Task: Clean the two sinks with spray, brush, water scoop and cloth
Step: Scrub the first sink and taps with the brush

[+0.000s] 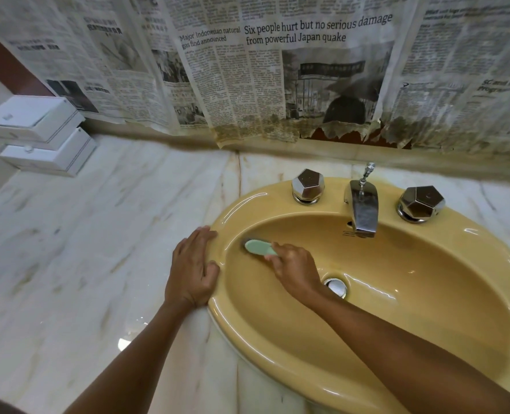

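A yellow oval sink (397, 309) is set into a marble counter. My right hand (295, 268) reaches into the bowl and grips a pale green brush (259, 247), whose head lies against the bowl's left inner wall. My left hand (194, 268) rests flat on the sink's left rim with straight fingers. A chrome drain plug (335, 286) sits at the bottom of the bowl, partly behind my right wrist. Only this one sink is in view; spray, scoop and cloth are not visible.
A chrome spout (362, 209) and two faceted chrome knobs (307, 186) (421, 203) stand on the sink's back rim. The marble counter (83, 249) stretches to the left. White stacked boxes (41, 132) sit at the far left. Newspaper (277, 70) covers the wall.
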